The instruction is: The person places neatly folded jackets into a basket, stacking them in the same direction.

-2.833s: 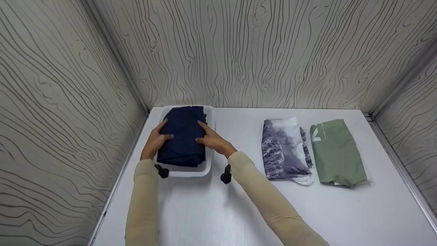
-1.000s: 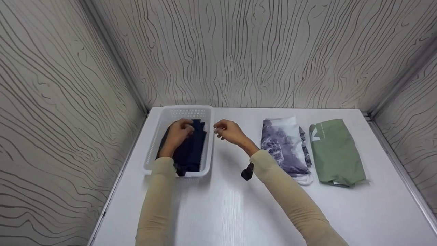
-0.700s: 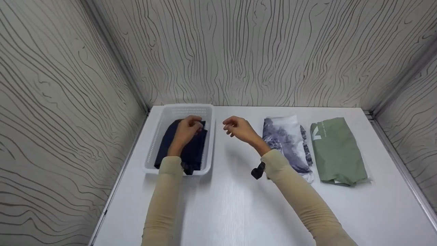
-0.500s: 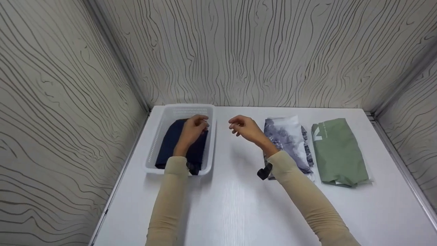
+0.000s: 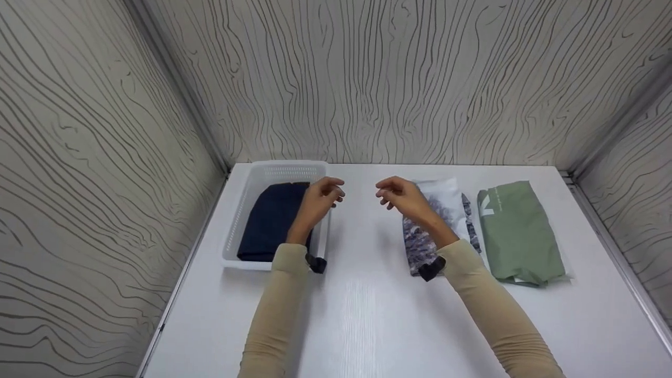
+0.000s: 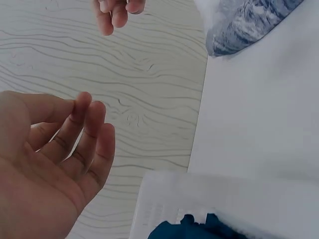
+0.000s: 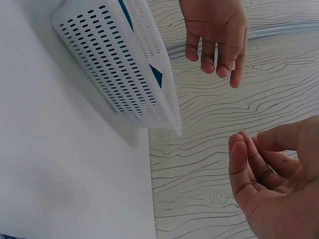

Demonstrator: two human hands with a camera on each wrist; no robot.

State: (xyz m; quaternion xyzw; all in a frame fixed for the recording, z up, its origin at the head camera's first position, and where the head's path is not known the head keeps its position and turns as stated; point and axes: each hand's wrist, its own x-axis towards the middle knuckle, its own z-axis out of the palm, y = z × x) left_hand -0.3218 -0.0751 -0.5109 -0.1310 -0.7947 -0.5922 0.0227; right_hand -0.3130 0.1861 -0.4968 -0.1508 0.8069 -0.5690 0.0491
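Note:
A folded navy garment [image 5: 273, 226] lies inside a white perforated basket [image 5: 294, 170] at the table's back left. My left hand [image 5: 317, 202] hovers over the basket's right rim, fingers loosely bent and holding nothing. Facing it, my right hand [image 5: 409, 202] is raised over the left part of a folded grey-and-white printed garment [image 5: 418, 247], partly hiding it. Its fingers are also loosely bent, with nothing in them. In the right wrist view, the basket's slotted side wall [image 7: 99, 55] shows, with bits of blue cloth behind it.
A folded green garment [image 5: 520, 236] with a white mark lies right of the printed one, a clear plastic edge showing beside it. The white table [image 5: 362, 315] is enclosed by wood-patterned panels [image 5: 362, 79] at the back and both sides. A black wrist camera [image 5: 432, 269] hangs below the right wrist.
Both hands held the navy garment at the basket earlier; they have let go of it and moved right. The garment now sits lower in the basket. The printed and green garments have stayed put.

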